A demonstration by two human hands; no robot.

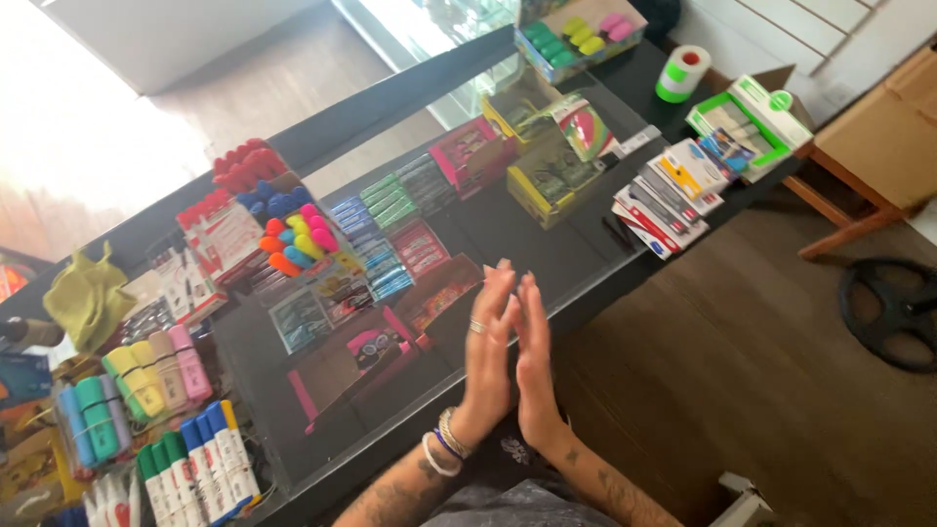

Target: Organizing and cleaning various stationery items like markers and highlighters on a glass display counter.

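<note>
Head cam looks down at a black glass counter [547, 263] packed with stationery, sorted by kind like a shop display. Left hand [488, 351] and right hand [535, 366] are pressed flat palm to palm over the front edge, holding nothing. Nearest is an open pink box [346, 366]. Four blue-capped markers [220, 454], one tape roll [681, 73].

two hands [512, 356], one tape roll [682, 73]

A green and white flat box [750, 122] lies at upper right, beside stacked white packets [669, 195]. A yellow open carton [552, 181] sits upper centre. A pink open box [356, 361] stands at lower centre.
</note>
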